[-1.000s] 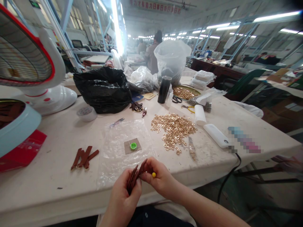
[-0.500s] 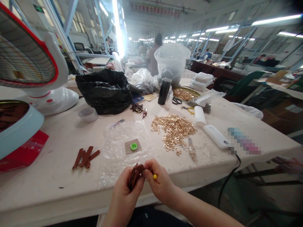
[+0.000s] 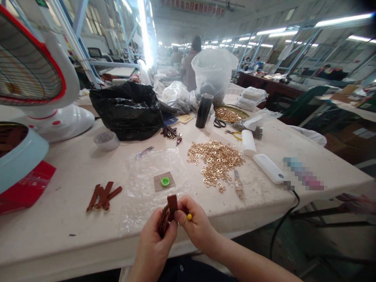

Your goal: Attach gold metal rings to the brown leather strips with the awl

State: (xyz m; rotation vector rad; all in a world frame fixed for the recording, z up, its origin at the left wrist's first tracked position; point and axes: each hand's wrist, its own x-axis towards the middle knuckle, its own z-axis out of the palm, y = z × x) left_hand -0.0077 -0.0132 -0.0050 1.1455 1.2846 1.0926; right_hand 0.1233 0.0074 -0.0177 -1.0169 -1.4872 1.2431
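Observation:
My left hand (image 3: 154,239) is closed around a stack of brown leather strips (image 3: 163,222), just off the table's front edge. One leather strip (image 3: 172,204) stands up flat in front of the stack, between both hands. My right hand (image 3: 197,226) pinches that strip at its lower right side. A yellow ball tip (image 3: 189,216) pokes out of the right fist; the rest of that tool is hidden. Beyond the hands, a small green cup (image 3: 165,181) sits on a greyish-brown square on clear plastic. Several more brown strips (image 3: 102,196) lie in a pile to the left.
Gold-coloured metal rings (image 3: 216,158) are heaped in the middle. A utility knife (image 3: 238,184), yellow-handled pliers (image 3: 235,135) and a white device (image 3: 268,168) with a black cable lie to the right. A black bag (image 3: 126,111) and a fan (image 3: 49,82) stand at the back left.
The single leather strip has come up out of the stack and turned upright, its broad face towards me. Both hands remain in nearly the same place; the view has shifted slightly.

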